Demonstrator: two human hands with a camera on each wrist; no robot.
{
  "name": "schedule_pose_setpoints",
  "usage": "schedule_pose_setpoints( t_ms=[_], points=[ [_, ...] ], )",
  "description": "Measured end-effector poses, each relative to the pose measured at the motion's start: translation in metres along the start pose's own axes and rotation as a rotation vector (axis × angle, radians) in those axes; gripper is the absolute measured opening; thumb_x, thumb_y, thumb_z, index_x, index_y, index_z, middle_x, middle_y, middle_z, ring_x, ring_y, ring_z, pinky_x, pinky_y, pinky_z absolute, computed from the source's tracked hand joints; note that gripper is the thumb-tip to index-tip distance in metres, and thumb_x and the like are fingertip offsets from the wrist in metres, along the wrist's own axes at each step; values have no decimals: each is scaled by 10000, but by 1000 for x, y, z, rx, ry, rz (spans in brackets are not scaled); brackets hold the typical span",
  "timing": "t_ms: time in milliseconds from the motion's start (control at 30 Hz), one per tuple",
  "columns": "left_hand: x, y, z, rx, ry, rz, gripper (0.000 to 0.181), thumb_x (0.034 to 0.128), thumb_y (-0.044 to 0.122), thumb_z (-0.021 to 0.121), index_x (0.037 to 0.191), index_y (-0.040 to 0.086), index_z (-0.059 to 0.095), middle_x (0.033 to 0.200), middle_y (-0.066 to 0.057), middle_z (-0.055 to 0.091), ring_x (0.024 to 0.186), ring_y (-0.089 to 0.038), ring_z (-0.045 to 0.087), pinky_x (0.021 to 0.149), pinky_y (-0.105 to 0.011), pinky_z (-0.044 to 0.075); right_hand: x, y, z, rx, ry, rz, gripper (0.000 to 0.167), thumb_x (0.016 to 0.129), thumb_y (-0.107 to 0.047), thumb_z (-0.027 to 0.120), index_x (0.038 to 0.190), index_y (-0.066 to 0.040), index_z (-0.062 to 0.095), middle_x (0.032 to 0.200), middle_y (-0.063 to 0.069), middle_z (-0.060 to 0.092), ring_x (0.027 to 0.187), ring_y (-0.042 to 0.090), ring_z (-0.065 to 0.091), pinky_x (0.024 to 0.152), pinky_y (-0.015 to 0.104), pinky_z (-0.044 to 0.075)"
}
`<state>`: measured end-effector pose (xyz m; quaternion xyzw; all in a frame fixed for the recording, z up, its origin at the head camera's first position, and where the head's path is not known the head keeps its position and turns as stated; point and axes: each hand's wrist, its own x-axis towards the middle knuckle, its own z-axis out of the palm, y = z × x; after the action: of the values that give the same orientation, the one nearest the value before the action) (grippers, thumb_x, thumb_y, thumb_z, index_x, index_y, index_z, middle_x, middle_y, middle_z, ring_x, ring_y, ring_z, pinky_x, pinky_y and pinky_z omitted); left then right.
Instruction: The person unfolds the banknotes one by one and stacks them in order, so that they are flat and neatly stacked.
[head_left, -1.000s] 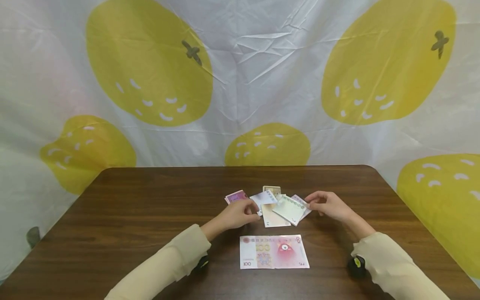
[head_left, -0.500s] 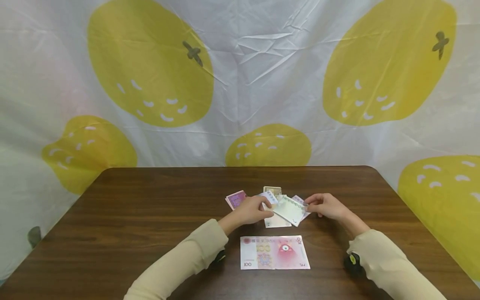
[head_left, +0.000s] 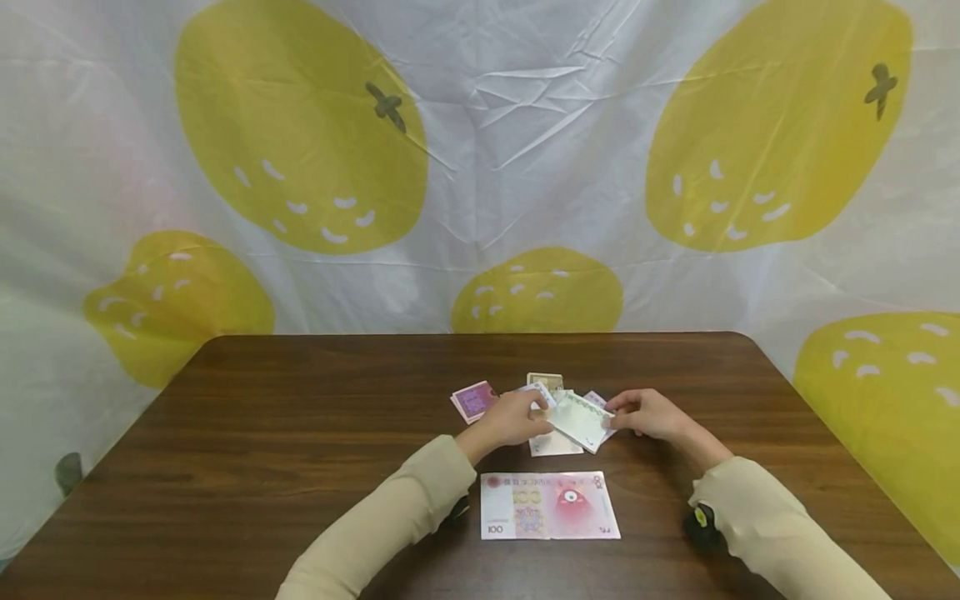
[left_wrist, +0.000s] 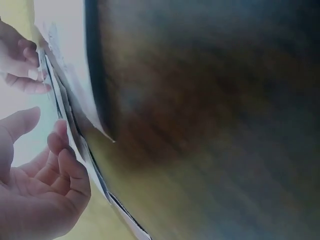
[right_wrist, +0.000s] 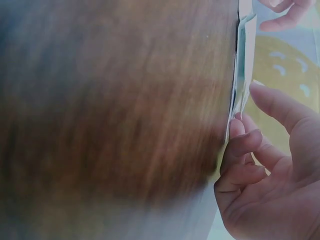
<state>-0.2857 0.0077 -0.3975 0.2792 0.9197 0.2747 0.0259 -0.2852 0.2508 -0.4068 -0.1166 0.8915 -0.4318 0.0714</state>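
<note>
Folded banknotes lie fanned in a loose pile on the table. My right hand (head_left: 651,413) pinches the right edge of the pale green banknote (head_left: 581,421) on top; the right wrist view shows thumb and fingertips at that edge. A purple-edged note (head_left: 595,399) sticks out beneath it. From the left, my left hand (head_left: 513,418) hovers at the pile, thumb and fingers apart with nothing visible between them in the left wrist view. It partly covers a bluish-white note (head_left: 542,392). Under the green note lies a cream one (head_left: 553,444).
Closer to me, a pink 100 banknote (head_left: 550,506) lies flat and unfolded. Folded purple notes (head_left: 474,402) sit left of the pile, and brownish notes (head_left: 545,382) behind it. A lemon-print curtain (head_left: 472,167) hangs beyond the far edge of the brown table (head_left: 337,383).
My left hand has moved right, from beside the purple notes to over the bluish-white note near the green one. The right hand has shifted only slightly at the green note's edge.
</note>
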Motion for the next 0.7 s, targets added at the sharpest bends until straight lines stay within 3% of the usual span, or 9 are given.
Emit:
schedule_pose_setpoints(
  t_ms=[200, 367, 700],
  points=[
    [1, 2, -1, 30, -3, -25, 278, 765, 213, 669, 971, 46, 585, 833, -49, 598, 659, -132, 465, 603, -241, 390, 0, -3, 2, -10, -6, 5, 331, 733, -132, 688, 973, 71, 586, 705, 16, 540, 585, 131, 433, 504, 254, 361],
    [3, 3, 0, 93, -14, -4, 260, 765, 228, 658, 948, 54, 597, 861, -42, 606, 731, -149, 515, 667, -242, 408, 1, -5, 3, -44, -1, -19, 332, 727, -137, 701, 954, 74, 582, 690, 20, 512, 622, 141, 435, 532, 265, 364],
    [7, 5, 0, 142, -40, 1, 212, 764, 212, 633, 915, 64, 620, 862, -26, 608, 774, -153, 534, 684, -233, 404, 3, -10, 7, -198, 41, -76, 263, 675, -121, 727, 856, 6, 584, 670, 4, 475, 632, 146, 431, 586, 299, 337]
  ],
)
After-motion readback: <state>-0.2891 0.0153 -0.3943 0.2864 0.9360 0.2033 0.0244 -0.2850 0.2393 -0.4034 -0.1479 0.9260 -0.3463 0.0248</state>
